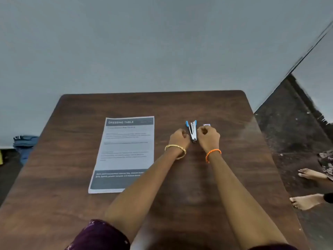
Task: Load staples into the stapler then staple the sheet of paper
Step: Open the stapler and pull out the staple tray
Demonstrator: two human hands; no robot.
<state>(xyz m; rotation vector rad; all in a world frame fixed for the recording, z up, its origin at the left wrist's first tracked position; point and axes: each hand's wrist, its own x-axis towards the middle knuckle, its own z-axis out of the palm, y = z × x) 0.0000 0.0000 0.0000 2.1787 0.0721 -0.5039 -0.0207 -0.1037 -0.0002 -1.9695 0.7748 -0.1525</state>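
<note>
A small silver stapler (192,130) with blue ends lies on the brown table (72,177), swung open in a narrow V. My left hand (178,138) rests curled against its left side and my right hand (209,137) curled against its right side; whether the fingers pinch it is hidden. Just behind my right hand a small staple box (206,125) peeks out. The printed sheet of paper (126,152), headed "DRESSING TABLE", lies flat to the left of my hands.
The table's far edge meets a grey wall. A blue bundle of cloth (25,147) sits on the floor at the left. Another person's bare feet (308,186) stand on the dark floor right of the table.
</note>
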